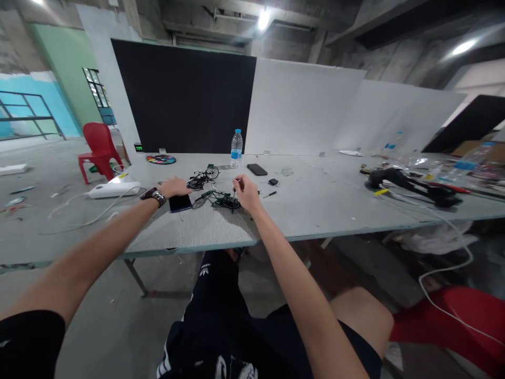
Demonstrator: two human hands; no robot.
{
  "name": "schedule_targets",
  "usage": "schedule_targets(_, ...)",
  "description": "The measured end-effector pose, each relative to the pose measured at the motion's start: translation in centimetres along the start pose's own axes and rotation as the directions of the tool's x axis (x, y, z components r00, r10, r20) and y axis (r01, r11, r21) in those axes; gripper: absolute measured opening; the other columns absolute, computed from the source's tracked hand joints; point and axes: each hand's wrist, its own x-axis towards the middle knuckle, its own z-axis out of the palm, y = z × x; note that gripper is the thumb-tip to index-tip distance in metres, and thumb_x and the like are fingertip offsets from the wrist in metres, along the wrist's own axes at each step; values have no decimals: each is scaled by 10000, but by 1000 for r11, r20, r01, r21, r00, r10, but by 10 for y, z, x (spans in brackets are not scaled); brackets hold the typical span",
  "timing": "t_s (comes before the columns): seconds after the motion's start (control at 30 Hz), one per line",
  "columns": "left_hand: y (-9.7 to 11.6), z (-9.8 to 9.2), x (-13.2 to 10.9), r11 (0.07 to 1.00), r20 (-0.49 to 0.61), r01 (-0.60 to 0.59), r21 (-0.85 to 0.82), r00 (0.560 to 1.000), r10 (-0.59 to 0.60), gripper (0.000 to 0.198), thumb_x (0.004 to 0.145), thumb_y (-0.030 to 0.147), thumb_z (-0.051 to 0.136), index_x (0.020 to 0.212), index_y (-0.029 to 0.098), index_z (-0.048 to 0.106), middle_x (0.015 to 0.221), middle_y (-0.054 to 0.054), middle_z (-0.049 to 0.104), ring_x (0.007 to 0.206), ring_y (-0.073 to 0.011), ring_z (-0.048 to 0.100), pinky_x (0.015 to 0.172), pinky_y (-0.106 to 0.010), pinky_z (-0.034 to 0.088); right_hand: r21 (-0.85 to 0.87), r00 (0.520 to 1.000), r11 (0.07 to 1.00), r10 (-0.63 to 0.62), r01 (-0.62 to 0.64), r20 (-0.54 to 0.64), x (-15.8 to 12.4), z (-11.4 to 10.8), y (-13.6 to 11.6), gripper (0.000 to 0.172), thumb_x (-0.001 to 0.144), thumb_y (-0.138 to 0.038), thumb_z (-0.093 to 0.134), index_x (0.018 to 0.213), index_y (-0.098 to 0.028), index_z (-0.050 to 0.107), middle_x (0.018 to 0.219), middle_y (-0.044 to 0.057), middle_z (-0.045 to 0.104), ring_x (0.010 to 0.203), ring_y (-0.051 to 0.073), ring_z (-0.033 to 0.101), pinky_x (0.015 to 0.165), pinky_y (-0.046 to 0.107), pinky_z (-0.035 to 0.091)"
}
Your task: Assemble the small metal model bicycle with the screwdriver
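A small green model bicycle (221, 199) lies on the grey table beside my right hand (246, 194). The fingers of that hand are pinched above the bicycle's right wheel; a thin dark bit shows below them, too small to name. My left hand (174, 187), with a watch at its wrist, rests palm down with fingers stretched to the right. Under and in front of it lies a dark phone (180, 204). Just past its fingertips stands a black model bicycle (203, 178); I cannot tell whether they touch it.
Behind are a water bottle (236, 150), a black phone (256, 169) and a colourful disc (161, 159). A small black object (273, 181) and a thin dark stick (270, 194) lie rightward. A white power strip (115, 189) with cable sits left, a black stand (414, 187) far right.
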Motion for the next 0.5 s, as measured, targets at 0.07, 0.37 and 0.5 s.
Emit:
schedule_targets(0.07,4,1,2,996,-15,88,29,996,-88,725,900,698,613,1323,131,773,1308,-299,720,1136,-451,716,929,-481,560,-1,1000,1000,2,-2,1,0,0,0,278,1033,-502,497,1005,-244,598,757,21,711,702,211,655,742,336,481)
schedule_targets(0.37,12,7,13,988,27,156,15,987,-157,630,868,573,700,1301,122,775,1400,-295,661,1124,-420,707,864,-406,565,10,1000,1000,17,-17,7,-2,-1,0,312,1022,-545,495,1001,-248,588,767,26,725,710,212,674,762,340,507)
schedule_targets(0.5,0,14,20,994,-30,103,-19,994,-104,566,869,530,716,1202,80,799,1264,-309,711,1027,-404,727,841,-423,562,3,1000,1000,14,-14,6,-2,-1,0,304,1021,-535,494,1007,-245,585,762,24,720,709,211,677,763,341,506)
